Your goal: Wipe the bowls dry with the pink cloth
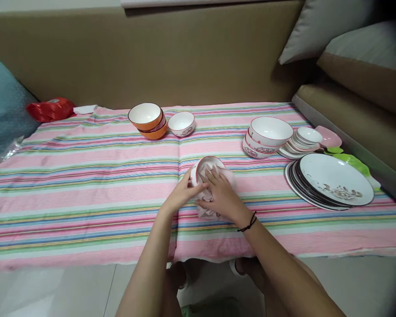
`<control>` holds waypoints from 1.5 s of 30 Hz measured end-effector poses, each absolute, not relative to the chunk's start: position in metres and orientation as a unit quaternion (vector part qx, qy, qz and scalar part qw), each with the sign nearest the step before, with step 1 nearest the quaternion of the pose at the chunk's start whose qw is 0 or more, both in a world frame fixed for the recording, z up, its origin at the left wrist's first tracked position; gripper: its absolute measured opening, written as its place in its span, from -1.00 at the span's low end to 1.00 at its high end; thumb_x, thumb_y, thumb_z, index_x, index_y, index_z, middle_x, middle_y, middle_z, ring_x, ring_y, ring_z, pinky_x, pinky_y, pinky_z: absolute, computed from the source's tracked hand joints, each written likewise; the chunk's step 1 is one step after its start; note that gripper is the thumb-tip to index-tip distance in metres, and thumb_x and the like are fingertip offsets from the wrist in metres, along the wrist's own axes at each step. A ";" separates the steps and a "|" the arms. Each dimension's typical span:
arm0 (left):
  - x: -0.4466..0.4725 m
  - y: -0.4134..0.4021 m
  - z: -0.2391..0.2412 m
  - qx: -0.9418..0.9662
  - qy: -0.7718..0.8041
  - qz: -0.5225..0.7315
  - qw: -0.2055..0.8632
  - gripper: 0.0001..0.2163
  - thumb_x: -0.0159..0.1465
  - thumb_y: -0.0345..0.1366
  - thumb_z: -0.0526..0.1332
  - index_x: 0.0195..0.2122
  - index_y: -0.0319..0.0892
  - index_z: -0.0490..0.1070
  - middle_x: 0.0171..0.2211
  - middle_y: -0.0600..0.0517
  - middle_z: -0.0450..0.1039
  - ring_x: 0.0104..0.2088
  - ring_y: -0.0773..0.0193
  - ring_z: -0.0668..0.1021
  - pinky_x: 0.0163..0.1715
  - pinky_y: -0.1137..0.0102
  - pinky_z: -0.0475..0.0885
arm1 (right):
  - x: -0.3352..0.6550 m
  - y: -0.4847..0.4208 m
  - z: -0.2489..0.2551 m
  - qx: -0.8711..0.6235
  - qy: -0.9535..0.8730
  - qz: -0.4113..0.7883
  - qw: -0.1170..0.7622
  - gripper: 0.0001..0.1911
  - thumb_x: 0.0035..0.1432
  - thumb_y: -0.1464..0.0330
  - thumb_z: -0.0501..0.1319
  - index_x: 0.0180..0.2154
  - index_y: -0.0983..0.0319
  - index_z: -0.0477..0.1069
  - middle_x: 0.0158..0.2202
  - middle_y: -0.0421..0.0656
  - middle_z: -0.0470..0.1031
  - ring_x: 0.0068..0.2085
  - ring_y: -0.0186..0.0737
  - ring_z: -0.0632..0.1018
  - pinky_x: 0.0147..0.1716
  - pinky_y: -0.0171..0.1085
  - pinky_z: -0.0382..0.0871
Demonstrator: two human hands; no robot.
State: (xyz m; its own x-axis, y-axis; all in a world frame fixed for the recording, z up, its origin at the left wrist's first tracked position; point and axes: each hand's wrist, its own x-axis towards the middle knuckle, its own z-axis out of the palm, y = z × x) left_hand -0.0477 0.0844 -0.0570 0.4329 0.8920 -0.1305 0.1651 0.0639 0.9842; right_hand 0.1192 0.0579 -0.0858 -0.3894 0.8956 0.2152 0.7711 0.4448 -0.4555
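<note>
On the striped cloth (86, 176), mid-near, the left hand (181, 193) cups a red-rimmed bowl (203, 167) tilted on its side, steadying it while the right hand (222, 196) presses a pink rag (214, 211) into its mouth, fingers spread.

Soft, even indoor light; faint shadows. Dark vignette at right edge and lower right corner. Wide-angle bending at the frame edges. Striped cloth (86, 176) sharp, no glare.
</note>
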 end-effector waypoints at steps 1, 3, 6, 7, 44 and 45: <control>-0.047 0.084 -0.059 0.615 0.443 0.318 0.570 -0.37 0.20 -0.12 0.24 0.28 -0.10 0.11 0.18 -0.06 0.29 0.09 0.08 0.41 0.06 0.25 0.34 | 0.122 0.058 -0.081 -0.485 -0.826 0.166 0.237 -0.12 0.06 -0.07 0.24 0.25 0.31 0.17 0.32 0.09 0.08 0.35 0.17 0.06 0.29 0.14 -0.01; -0.046 0.085 -0.062 0.620 0.461 0.343 0.535 -0.45 0.24 -0.13 0.17 0.24 -0.13 0.15 0.17 -0.06 0.30 0.11 0.10 0.38 0.10 0.27 0.30 | 0.130 0.059 -0.072 -0.443 -0.818 0.211 0.300 -0.24 0.15 -0.06 0.16 0.23 0.27 0.21 0.29 0.04 0.17 0.31 0.06 0.18 0.28 0.06 0.06; -0.045 0.087 -0.064 0.619 0.477 0.366 0.506 -0.54 0.28 -0.16 0.10 0.18 -0.19 0.21 0.15 -0.08 0.30 0.16 0.11 0.34 0.15 0.28 0.22 | 0.150 0.062 -0.064 -0.524 -0.708 0.201 0.428 -0.50 0.29 0.08 0.04 0.09 0.24 0.35 0.11 -0.01 0.42 0.14 -0.05 0.41 0.15 -0.03 0.25; -0.045 0.088 -0.064 0.617 0.483 0.367 0.502 -0.56 0.29 -0.17 0.08 0.17 -0.20 0.22 0.14 -0.09 0.31 0.16 0.12 0.34 0.16 0.28 0.21 | 0.158 0.063 -0.065 -0.586 -0.651 0.191 0.442 -0.53 0.25 0.09 0.10 0.04 0.25 0.39 0.04 0.01 0.47 0.05 -0.03 0.46 0.07 -0.03 0.32; -0.046 0.092 -0.057 0.670 0.518 0.309 0.433 -0.68 0.25 -0.26 -0.09 -0.16 -0.22 0.41 -0.14 -0.07 0.49 -0.13 0.15 0.45 -0.07 0.27 0.32 | 0.165 0.075 -0.057 -0.548 -0.726 0.131 0.393 -0.75 0.15 0.42 0.16 -0.12 0.21 0.49 -0.12 -0.10 0.55 -0.11 -0.11 0.53 -0.11 -0.14 0.41; -0.045 0.091 -0.055 0.674 0.520 0.302 0.428 -0.67 0.25 -0.26 -0.09 -0.13 -0.22 0.41 -0.11 -0.08 0.48 -0.11 0.13 0.45 -0.05 0.26 0.32 | 0.163 0.075 -0.058 -0.556 -0.728 0.122 0.381 -0.78 0.15 0.42 0.16 -0.16 0.21 0.50 -0.15 -0.10 0.56 -0.12 -0.10 0.53 -0.11 -0.13 0.40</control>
State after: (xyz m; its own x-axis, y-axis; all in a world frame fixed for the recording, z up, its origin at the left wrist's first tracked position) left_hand -0.0453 0.0910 -0.0555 0.2769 0.9601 -0.0382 0.4426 -0.0922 0.8920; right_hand 0.1625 0.0752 -0.0579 -0.0905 0.9028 0.4203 0.7172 0.3519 -0.6015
